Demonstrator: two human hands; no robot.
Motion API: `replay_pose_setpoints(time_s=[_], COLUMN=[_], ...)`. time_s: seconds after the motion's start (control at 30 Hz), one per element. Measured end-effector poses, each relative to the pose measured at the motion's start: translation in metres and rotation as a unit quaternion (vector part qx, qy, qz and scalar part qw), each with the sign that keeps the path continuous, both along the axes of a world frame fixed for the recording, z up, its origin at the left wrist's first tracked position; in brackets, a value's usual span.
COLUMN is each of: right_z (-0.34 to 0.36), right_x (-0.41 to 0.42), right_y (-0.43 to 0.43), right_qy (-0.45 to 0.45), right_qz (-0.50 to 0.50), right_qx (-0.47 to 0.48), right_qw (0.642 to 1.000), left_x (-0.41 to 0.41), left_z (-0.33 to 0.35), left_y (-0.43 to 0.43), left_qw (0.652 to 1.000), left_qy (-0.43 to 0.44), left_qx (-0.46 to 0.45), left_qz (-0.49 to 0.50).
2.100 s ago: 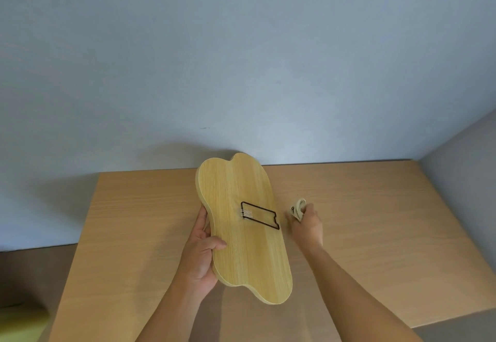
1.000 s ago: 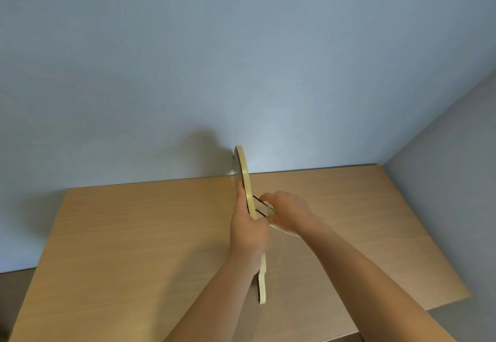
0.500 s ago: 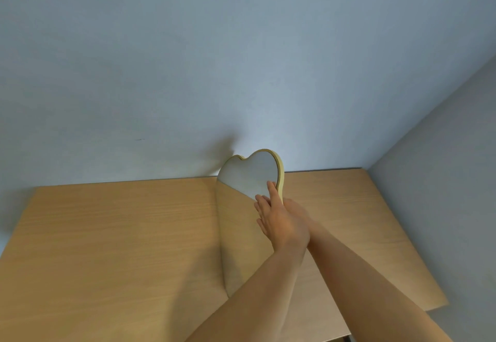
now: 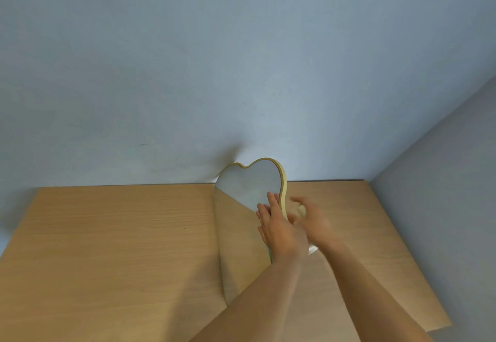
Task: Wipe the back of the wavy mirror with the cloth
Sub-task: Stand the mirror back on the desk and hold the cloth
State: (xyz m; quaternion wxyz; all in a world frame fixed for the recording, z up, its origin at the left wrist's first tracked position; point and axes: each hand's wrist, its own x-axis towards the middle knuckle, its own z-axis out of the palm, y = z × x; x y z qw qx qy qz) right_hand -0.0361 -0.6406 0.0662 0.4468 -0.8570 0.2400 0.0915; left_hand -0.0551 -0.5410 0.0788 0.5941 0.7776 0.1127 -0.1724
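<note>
The wavy mirror with its light wooden rim stands nearly upright on the table, glass side turned toward me and to the left; its back is hidden. My left hand grips its right edge, fingers flat on the glass. My right hand is just right of the rim, on the back side, and blurred by motion. A pale bit of the cloth shows in its fingers, and another pale scrap shows below the wrist.
The wooden table meets a blue-grey wall at the back and a grey wall on the right. The table's front right corner lies near my right forearm.
The mirror turned from back-facing, through edge-on, to glass-facing me. Over the last half second my right hand came out from behind my left hand, further right, and is blurred.
</note>
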Motion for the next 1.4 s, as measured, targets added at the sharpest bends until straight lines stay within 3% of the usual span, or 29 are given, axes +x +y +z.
replay_pose_setpoints(time_s=[0.1, 0.17, 0.27, 0.4, 0.53, 0.77, 1.07, 1.4], right_z=[0.033, 0.063, 0.098, 0.116, 0.107, 0.066, -0.015, -0.118], right_x=[-0.011, -0.017, -0.014, 0.006, 0.035, 0.083, 0.124, 0.157], right_y=[-0.022, -0.02, 0.012, 0.09, 0.176, 0.31, 0.447, 0.516], right_qy=[-0.125, -0.198, -0.236, -0.218, -0.172, -0.072, -0.043, -0.002], right_qz=[-0.115, -0.171, -0.146, -0.065, -0.031, 0.016, 0.068, 0.083], right_qx=[-0.041, 0.057, 0.253, 0.33, 0.365, 0.397, 0.301, 0.155], right_qw=[0.985, 0.964, 0.927, 0.916, 0.914, 0.915, 0.95, 0.984], left_x=[0.0, 0.002, 0.008, 0.023, 0.042, 0.064, 0.098, 0.134], left_z=[0.001, 0.01, 0.031, 0.062, 0.064, 0.026, -0.045, -0.141], left_y=[0.022, 0.045, 0.083, 0.141, 0.211, 0.348, 0.488, 0.541], left_qw=[0.998, 0.984, 0.943, 0.907, 0.941, 0.945, 0.956, 0.965], left_qy=[-0.013, 0.009, 0.037, 0.016, -0.051, -0.058, -0.014, 0.068], left_qx=[-0.06, -0.167, -0.327, -0.42, -0.321, -0.242, -0.164, -0.026], left_qz=[0.035, 0.065, 0.046, 0.027, 0.095, 0.211, 0.243, 0.252])
